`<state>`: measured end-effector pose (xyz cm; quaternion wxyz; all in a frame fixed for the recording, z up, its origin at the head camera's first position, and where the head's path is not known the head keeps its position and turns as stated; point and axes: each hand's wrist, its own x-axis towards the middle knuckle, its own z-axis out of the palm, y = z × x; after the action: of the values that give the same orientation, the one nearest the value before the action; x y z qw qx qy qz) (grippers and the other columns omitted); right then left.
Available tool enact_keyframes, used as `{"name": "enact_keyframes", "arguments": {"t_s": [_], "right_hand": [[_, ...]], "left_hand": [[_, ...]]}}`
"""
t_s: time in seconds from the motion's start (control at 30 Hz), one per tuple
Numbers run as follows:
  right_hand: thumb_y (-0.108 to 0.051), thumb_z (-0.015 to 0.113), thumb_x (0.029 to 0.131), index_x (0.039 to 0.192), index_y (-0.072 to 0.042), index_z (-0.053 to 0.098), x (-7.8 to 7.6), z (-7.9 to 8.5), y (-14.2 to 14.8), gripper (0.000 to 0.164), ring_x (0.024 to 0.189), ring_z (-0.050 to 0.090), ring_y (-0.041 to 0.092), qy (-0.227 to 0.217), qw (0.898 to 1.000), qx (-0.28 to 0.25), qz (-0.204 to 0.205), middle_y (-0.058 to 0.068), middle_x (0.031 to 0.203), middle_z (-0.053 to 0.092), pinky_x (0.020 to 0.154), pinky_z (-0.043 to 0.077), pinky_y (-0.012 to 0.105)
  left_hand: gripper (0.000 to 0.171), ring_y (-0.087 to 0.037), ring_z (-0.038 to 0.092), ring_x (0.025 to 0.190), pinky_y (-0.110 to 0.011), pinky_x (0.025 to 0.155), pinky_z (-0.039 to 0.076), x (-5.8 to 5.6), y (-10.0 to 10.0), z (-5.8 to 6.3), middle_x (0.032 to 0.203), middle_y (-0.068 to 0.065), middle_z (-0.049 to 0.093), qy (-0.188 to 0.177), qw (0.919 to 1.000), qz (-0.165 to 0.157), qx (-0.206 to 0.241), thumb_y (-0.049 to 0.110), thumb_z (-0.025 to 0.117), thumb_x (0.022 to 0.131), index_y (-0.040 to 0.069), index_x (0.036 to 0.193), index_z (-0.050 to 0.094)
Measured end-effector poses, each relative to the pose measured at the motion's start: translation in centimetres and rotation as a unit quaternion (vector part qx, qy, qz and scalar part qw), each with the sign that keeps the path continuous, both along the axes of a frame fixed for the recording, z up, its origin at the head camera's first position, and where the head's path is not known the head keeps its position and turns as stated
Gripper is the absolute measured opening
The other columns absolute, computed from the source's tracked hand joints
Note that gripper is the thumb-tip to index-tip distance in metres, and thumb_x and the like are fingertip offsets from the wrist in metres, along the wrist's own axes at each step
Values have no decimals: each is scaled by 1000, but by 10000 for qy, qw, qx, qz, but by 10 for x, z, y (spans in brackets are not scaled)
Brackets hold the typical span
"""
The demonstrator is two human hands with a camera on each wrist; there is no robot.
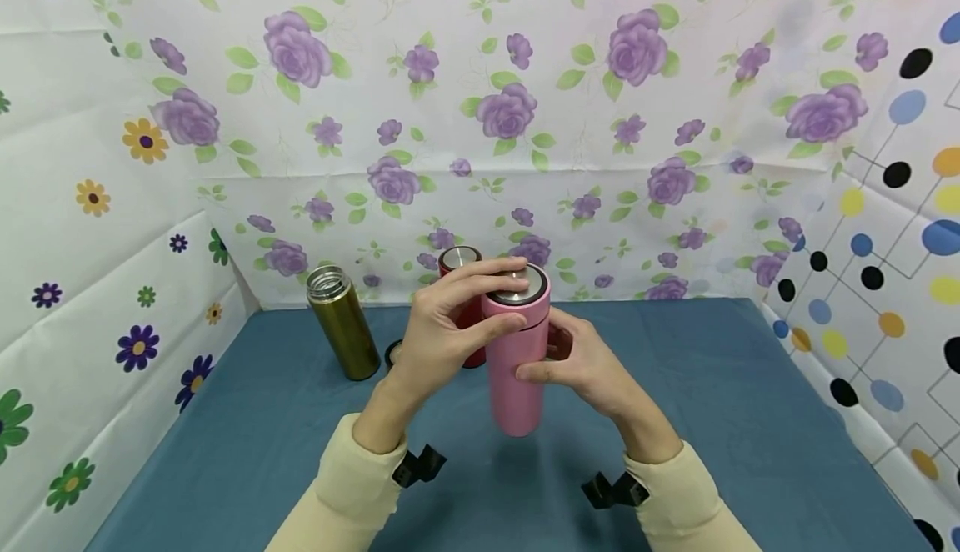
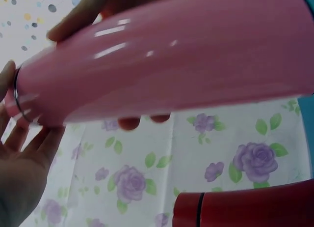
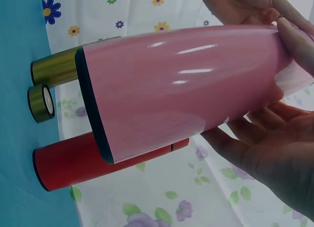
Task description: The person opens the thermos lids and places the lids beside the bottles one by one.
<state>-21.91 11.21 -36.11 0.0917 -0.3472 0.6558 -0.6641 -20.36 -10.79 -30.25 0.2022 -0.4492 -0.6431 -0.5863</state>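
A pink thermos (image 1: 517,385) with a steel-topped lid is held upright in front of me, raised over the blue table. My left hand (image 1: 457,310) grips its lid (image 1: 534,308) from the left, thumb on the near side and fingers across the top. Lower down, my right hand (image 1: 581,360) holds the body from the right, its thumb on the front. In the right wrist view the dark base (image 3: 93,106) of the thermos shows clear of the table. Behind the left hand stands a red thermos (image 1: 474,356) with its lid on, partly hidden.
An olive-gold thermos (image 1: 343,327) stands lidless at the back left of the table (image 1: 247,452). Its small matching lid (image 3: 40,103) rests on the table between it and the red thermos. Flowered cloth walls (image 1: 450,118) border the back and sides.
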Motion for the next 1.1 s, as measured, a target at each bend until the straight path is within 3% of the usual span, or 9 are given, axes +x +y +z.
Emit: {"name": "enact_keyframes", "arguments": {"t_s": [0.13,0.27,0.43,0.73,0.87,1.1], "right_hand": [[-15,80,92,150,-7,51,-2,0,3,65,116,66,36,-91,9994,-109,306,16,134,64,94,58,48],[-15,79,92,148,-5,53,-2,2,7,62,116,66,32,-103,9965,-236,801,14,133,65,94,58,48],[-18,79,92,148,-5,53,-1,2,8,63,118,66,30,-107,9941,-247,1049,13,134,64,94,57,48],[-18,79,93,147,-4,53,-2,2,6,61,114,67,31,-83,9953,-209,944,15,131,65,92,59,48],[-17,79,93,149,-4,52,-2,2,4,64,114,67,34,-47,9973,-187,708,16,132,65,91,59,49],[-20,81,92,151,-9,52,0,2,0,67,114,67,37,82,10000,20,-48,16,132,65,91,59,46]], "left_hand": [[41,-36,53,137,-45,97,57,0,-6,5,148,-14,58,-328,9975,-532,-329,25,74,98,-3,127,69],[37,-39,51,137,-42,90,59,1,-9,9,150,-17,55,-715,9901,-1153,-352,19,74,99,-4,127,68],[34,-41,53,134,-39,81,60,0,-6,9,147,-22,56,-771,9863,-1447,-197,18,75,98,-3,124,69],[40,-42,56,132,-41,87,60,2,-4,8,143,-26,58,-553,9917,-1160,-12,19,76,97,-11,122,67],[43,-43,56,133,-43,92,59,3,-2,7,143,-27,57,-429,9945,-950,99,22,76,97,-11,122,68],[45,-37,59,132,-44,95,58,4,7,3,139,-22,63,26,9997,-27,230,29,77,95,-8,119,72]]}}
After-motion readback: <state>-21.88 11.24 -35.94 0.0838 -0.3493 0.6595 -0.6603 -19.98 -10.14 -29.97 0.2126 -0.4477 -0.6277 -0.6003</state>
